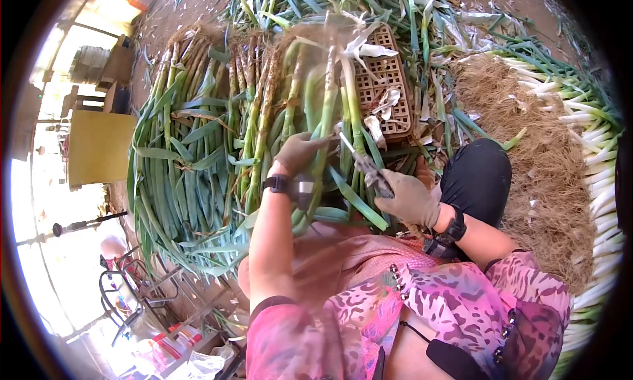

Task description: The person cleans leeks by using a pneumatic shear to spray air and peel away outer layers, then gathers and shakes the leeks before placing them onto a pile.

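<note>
My left hand, in a tan work glove, is closed around a tall leek, which is blurred near its root end. My right hand, gloved too, grips a knife with a dark, wrapped-looking handle. Its short pale blade points up and left, close to the leek's green stalk. Just right of it, another leek leans against a brown plastic crate. A cut piece of green leaf lies below the knife, near my lap.
A thick row of untrimmed leeks with roots lies to the left. On the right, a long pile of leeks with pale stems shows a mass of brown roots. Leaf scraps cover the ground ahead. A metal-framed chair stands lower left.
</note>
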`<state>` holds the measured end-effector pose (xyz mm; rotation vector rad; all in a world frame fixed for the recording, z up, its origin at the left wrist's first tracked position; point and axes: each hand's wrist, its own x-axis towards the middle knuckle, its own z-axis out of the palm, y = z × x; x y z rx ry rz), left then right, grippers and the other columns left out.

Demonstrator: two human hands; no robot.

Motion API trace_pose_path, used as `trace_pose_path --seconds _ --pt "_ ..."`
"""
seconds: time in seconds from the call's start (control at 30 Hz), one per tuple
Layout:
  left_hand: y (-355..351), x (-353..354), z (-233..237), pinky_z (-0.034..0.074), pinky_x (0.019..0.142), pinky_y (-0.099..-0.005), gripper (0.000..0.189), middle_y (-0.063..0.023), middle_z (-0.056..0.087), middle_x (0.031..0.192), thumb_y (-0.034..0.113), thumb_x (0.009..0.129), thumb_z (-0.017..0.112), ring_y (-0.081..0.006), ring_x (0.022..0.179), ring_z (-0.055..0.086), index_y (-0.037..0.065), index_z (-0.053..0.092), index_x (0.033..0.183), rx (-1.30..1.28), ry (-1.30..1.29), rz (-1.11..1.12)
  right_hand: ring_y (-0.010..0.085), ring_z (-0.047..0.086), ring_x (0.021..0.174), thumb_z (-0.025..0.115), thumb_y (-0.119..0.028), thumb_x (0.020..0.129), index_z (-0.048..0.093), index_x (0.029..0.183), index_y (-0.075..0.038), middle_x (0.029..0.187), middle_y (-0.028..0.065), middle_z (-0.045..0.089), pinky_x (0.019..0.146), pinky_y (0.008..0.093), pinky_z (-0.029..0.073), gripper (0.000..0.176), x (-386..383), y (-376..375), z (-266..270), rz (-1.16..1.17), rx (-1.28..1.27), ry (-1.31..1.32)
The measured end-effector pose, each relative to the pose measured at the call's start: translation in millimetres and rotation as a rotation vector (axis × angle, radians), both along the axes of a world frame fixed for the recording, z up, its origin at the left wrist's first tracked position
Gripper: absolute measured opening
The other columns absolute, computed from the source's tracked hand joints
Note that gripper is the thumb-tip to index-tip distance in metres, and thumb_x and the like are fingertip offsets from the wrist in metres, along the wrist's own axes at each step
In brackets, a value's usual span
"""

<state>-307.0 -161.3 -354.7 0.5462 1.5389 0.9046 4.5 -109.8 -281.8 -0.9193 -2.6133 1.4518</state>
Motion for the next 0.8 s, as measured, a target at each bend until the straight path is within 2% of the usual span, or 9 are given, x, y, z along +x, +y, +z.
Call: trace_pose_path --seconds 0.1,0.17,0.2,0.3,0.37,0.4,0.5,0.6,0.8 --pt "9.3 12.7 -20.3 0.051 0.070 -0.0332 0.040 -0.0115 0.070 0.083 0.036 0.094 0.065 -0.0191 0.075 0.064 -0.004 0.071 0.099 0.019 0.308 -0.014 0.0428 0.065 0.099 0.064 -0.038 0.082 0.054 0.124 0.007 0.104 0.0294 0.065 0.087 0.0475 0.051 0.063 9.1 -5.7 -2.0 -0.009 0.039 0.010" --pt "6.1 19.5 -33.1 0.054 0.071 -0.0337 0.027 -0.0129 0.072 0.089 0.026 0.092 0.067 -0.0237 0.081 0.069 0.002 0.068 0.105 0.204 0.641 -0.237 0.0422 0.065 0.101 0.064 -0.038 0.082 0.051 0.129 0.008 0.106 0.0296 0.065 0.088 0.0467 0.051 0.068 20.9 -8.8 -1.7 -0.010 0.048 -0.032" --pt "5.4 25.2 -43.4 0.054 0.073 -0.0354 0.025 -0.0142 0.072 0.091 0.023 0.091 0.066 -0.0268 0.084 0.069 0.005 0.067 0.107 0.227 0.623 -0.227 0.0420 0.065 0.102 0.064 -0.038 0.082 0.050 0.132 0.008 0.108 0.0296 0.065 0.089 0.0463 0.051 0.070 25.3 -8.8 -0.9 -0.009 0.056 -0.054" --pt "4.7 51.7 -52.3 0.056 0.078 -0.0391 0.028 -0.0166 0.071 0.096 0.020 0.089 0.066 -0.0335 0.091 0.070 0.009 0.064 0.114 0.290 0.552 -0.189 0.0425 0.065 0.096 0.064 -0.038 0.082 0.055 0.114 0.004 0.101 0.0275 0.065 0.085 0.0482 0.051 0.054 19.9 -2.8 0.4 -0.042 0.044 -0.057" --pt "6.0 67.5 -41.0 0.056 0.080 -0.0412 0.035 -0.0167 0.071 0.100 0.020 0.088 0.066 -0.0362 0.094 0.069 0.011 0.060 0.121 0.353 0.923 -0.382 0.0428 0.065 0.090 0.065 -0.036 0.081 0.054 0.100 0.000 0.092 0.0244 0.066 0.082 0.0504 0.051 0.042 2.7 10.6 -5.7 -0.067 0.077 -0.099" --pt "2.5 72.5 -46.2 0.057 0.075 -0.0372 0.031 -0.0143 0.072 0.097 0.023 0.093 0.065 -0.0307 0.086 0.071 0.007 0.062 0.119 0.366 0.966 -0.375 0.0427 0.066 0.088 0.065 -0.036 0.080 0.056 0.101 0.000 0.089 0.0237 0.067 0.080 0.0507 0.052 0.042 -10.9 23.0 -11.8 -0.091 0.105 -0.098" --pt "-4.5 95.5 -49.6 0.056 0.066 -0.0267 0.032 -0.0064 0.069 0.092 0.028 0.100 0.060 -0.0136 0.074 0.066 -0.001 0.065 0.113 0.047 -0.260 0.277 0.0427 0.066 0.088 0.064 -0.037 0.080 0.061 0.100 0.000 0.092 0.0248 0.069 0.081 0.0495 0.052 0.043 -47.7 67.3 -24.4 -0.280 0.120 -0.144" --pt "-21.1 104.2 -41.0 0.053 0.078 -0.0321 0.034 -0.0100 0.070 0.101 0.024 0.093 0.069 -0.0171 0.087 0.065 -0.004 0.065 0.112 0.007 -0.229 0.204 0.0439 0.066 0.089 0.063 -0.036 0.081 0.062 0.099 0.001 0.094 0.0264 0.068 0.081 0.0494 0.052 0.042 -45.1 71.0 -11.6 -0.299 0.079 -0.159" --pt "-21.2 99.5 -18.8 0.057 0.077 -0.0314 0.032 -0.0074 0.070 0.103 0.018 0.091 0.068 -0.0171 0.088 0.068 -0.001 0.064 0.117 0.079 -0.320 0.215 0.0450 0.064 0.088 0.065 -0.035 0.082 0.050 0.108 -0.002 0.095 0.0252 0.064 0.077 0.0544 0.052 0.045 41.5 -13.8 23.7 0.037 0.135 -0.210"
